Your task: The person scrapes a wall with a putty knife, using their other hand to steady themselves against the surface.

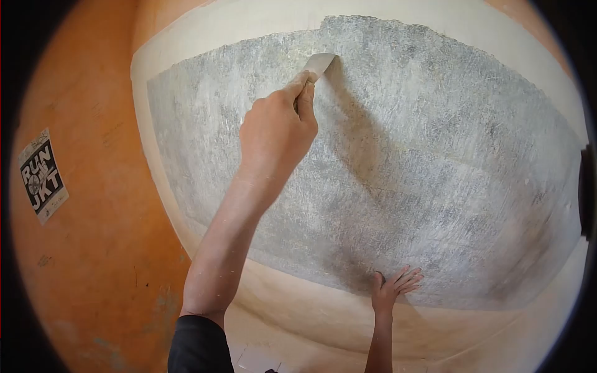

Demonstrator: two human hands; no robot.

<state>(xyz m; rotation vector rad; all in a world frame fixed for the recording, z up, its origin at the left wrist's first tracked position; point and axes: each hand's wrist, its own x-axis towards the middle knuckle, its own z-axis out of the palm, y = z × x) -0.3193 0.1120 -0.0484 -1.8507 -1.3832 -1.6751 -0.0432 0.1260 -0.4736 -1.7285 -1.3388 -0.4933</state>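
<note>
My left hand [280, 127] is closed around a scraper near the top of a rough grey patch [435, 124] on the wall. The scraper's flat metal blade [319, 63] points up and to the right against the patch; its handle is mostly hidden in my fingers. Lower down and to the right, my right hand [397, 285] rests on the lower part of the patch with its fingers spread and nothing in it. A dark shadow falls on the patch right of the scraper.
Smooth cream wall [211, 34] borders the grey patch. An orange wall [93, 205] meets it at the left, with a black-and-white sticker [42, 176] on it. A dark object [586, 193] stands at the far right edge.
</note>
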